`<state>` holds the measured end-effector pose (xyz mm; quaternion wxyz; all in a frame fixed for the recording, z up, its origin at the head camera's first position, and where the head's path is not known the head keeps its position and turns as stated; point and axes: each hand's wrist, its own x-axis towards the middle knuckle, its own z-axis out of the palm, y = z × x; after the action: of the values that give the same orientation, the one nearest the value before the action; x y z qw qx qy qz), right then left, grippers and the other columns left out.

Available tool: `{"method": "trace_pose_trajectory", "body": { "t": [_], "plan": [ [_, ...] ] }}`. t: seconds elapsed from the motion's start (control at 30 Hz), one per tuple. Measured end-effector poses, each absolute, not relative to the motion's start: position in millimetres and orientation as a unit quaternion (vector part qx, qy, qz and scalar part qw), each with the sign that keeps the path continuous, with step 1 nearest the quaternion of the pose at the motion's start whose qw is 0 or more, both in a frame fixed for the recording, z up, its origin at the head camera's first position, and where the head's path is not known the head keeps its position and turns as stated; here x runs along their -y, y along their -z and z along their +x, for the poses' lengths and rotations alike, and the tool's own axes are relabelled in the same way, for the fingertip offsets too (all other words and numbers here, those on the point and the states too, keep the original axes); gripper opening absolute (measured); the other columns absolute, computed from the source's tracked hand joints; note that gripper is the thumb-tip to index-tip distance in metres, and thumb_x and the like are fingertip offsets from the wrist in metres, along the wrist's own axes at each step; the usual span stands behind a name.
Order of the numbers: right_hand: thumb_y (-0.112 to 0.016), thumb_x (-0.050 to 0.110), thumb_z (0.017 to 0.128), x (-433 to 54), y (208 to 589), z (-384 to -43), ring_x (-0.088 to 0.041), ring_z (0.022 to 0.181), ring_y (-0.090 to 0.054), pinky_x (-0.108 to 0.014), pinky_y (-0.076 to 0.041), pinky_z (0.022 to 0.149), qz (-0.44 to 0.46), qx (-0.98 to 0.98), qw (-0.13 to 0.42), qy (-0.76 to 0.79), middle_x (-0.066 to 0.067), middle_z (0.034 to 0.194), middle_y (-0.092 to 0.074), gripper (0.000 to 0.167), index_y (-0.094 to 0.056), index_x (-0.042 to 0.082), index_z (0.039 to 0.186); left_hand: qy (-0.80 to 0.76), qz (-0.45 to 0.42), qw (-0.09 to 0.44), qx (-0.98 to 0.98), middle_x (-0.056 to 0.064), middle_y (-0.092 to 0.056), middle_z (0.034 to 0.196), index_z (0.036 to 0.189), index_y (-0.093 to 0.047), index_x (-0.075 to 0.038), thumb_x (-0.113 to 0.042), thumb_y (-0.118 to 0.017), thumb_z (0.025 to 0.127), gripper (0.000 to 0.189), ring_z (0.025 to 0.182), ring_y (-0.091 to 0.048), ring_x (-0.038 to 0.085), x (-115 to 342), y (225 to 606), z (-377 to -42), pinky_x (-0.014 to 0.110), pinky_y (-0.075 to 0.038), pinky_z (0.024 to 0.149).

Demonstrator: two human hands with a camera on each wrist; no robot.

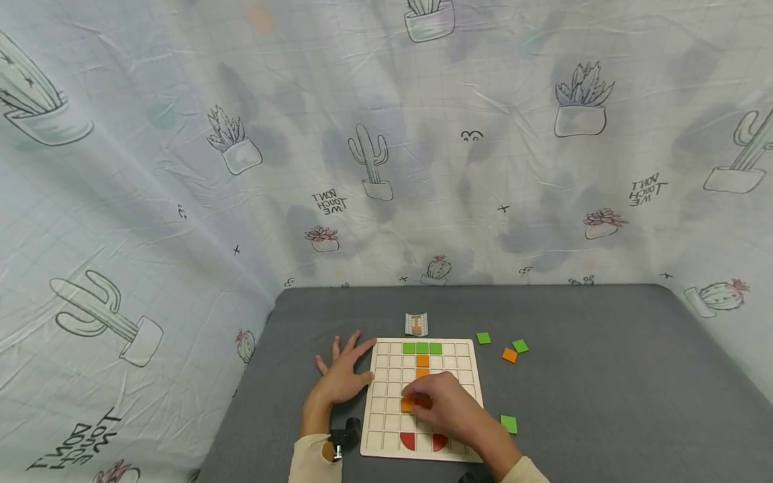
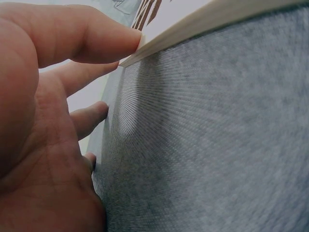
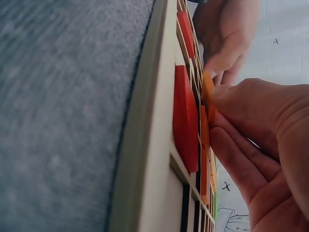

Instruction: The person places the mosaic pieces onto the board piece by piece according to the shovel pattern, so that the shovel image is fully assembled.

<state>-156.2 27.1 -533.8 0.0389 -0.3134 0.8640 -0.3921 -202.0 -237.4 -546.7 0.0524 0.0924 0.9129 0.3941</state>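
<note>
A pale wooden grid board lies on the grey table. My right hand is over its lower middle and pinches an orange square tile between thumb and fingers, tilted at the grid. Other orange tiles run down the middle column, partly hidden by that hand. Three green tiles fill the top of the pattern, and two red quarter-round pieces sit near the bottom. With fingers spread, my left hand touches the board's left edge with thumb and index finger.
A small pattern card lies behind the board. To the right are loose green tiles and an orange tile, with another green tile nearer the front. A cactus-print cloth hangs behind the table.
</note>
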Motion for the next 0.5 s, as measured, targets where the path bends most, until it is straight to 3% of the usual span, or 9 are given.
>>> {"method": "trace_pose_trajectory", "body": {
  "t": [0.33, 0.5],
  "plan": [
    [-0.086, 0.006, 0.093, -19.5, 528.3, -156.4, 0.002, 0.081, -0.059, -0.021, -0.056, 0.076, -0.311, -0.883, 0.058, 0.346, 0.009, 0.103, -0.081, 0.020, -0.085, 0.013, 0.112, -0.418, 0.111, 0.033, -0.901, 0.025, -0.029, 0.178, 0.158, -0.061, -0.023, -0.011, -0.069, 0.089, 0.071, 0.164, 0.005, 0.063, 240.0, 550.8, -200.1, 0.087, 0.028, 0.112],
    [-0.086, 0.008, 0.092, -20.5, 526.9, -154.9, 0.002, 0.082, -0.059, -0.023, -0.057, 0.076, -0.308, -0.887, 0.060, 0.339, 0.009, 0.103, -0.081, 0.021, -0.085, 0.014, 0.113, -0.407, 0.102, 0.048, -0.906, 0.025, -0.028, 0.178, 0.158, -0.060, -0.018, -0.010, -0.071, 0.089, 0.071, 0.165, 0.005, 0.062, 239.5, 549.6, -201.3, 0.087, 0.027, 0.113]
  ]
}}
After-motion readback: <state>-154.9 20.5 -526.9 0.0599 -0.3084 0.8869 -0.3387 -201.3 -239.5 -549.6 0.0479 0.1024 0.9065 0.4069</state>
